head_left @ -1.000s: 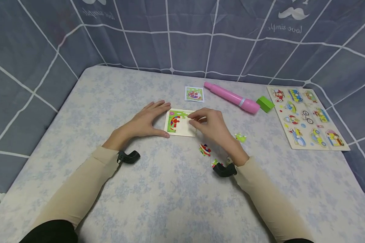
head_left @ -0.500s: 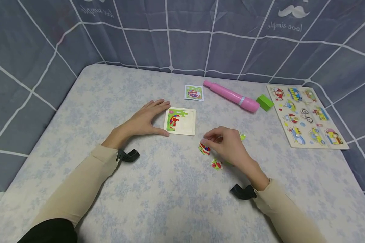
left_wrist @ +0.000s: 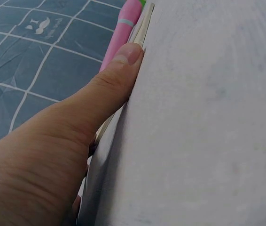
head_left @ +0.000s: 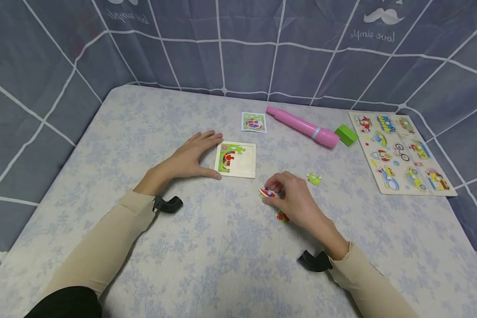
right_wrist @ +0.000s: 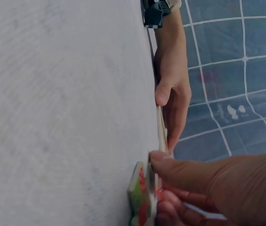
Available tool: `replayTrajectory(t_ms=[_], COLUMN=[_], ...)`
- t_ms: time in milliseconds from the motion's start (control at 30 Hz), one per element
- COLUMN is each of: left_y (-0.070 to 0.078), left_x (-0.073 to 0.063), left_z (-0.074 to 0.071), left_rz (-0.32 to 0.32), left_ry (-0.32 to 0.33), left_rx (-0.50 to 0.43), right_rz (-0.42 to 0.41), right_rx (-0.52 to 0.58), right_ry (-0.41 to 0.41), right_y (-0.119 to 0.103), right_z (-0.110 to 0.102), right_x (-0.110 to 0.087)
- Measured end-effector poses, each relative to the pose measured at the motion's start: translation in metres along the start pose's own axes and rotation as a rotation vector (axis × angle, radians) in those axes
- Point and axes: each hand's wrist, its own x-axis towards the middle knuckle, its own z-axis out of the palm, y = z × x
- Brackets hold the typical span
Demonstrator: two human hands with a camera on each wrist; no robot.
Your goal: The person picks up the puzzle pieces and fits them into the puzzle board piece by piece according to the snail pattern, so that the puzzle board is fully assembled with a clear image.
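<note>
A small square puzzle tray (head_left: 242, 165) lies mid-table, with joined jigsaw pieces (head_left: 227, 158) filling its left side. My left hand (head_left: 187, 159) rests at its left edge, thumb at the near corner and fingers spread at the far one. To the right of the tray, my right hand (head_left: 296, 198) pinches a red, white and blue jigsaw piece (head_left: 267, 192) at the tabletop. Partly covered by that hand is a green and red piece (head_left: 282, 217), also seen close up in the right wrist view. A green piece (head_left: 314, 179) lies beyond the right hand.
Behind the tray lies a picture card (head_left: 254, 122). A pink pen-shaped tube (head_left: 302, 127) and a green block (head_left: 346, 135) are at the back right. Farther right is a wooden board of vehicle pictures (head_left: 401, 154). A grey-blue grid-patterned curtain (head_left: 246, 62) surrounds the table's back and sides.
My right hand has drawn back from the tray toward the loose pieces and taken hold of the red, white and blue jigsaw piece. My left hand has stayed in place.
</note>
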Motion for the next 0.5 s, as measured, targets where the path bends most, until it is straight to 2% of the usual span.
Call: replayTrajectory(t_ms=[300, 500], left_y=[0.001, 0.001], left_x=[-0.001, 0.0], left_z=[0.0, 0.0], left_rz=[0.006, 0.003], left_ry=[-0.009, -0.003], left_rx=[-0.002, 0.008], right_rz=[-0.018, -0.041], right_rx=[0.136, 0.218], right_ry=[-0.048, -0.038], right_y=[0.002, -0.006], right_z=[0.0, -0.005], right_x=[0.003, 0.021])
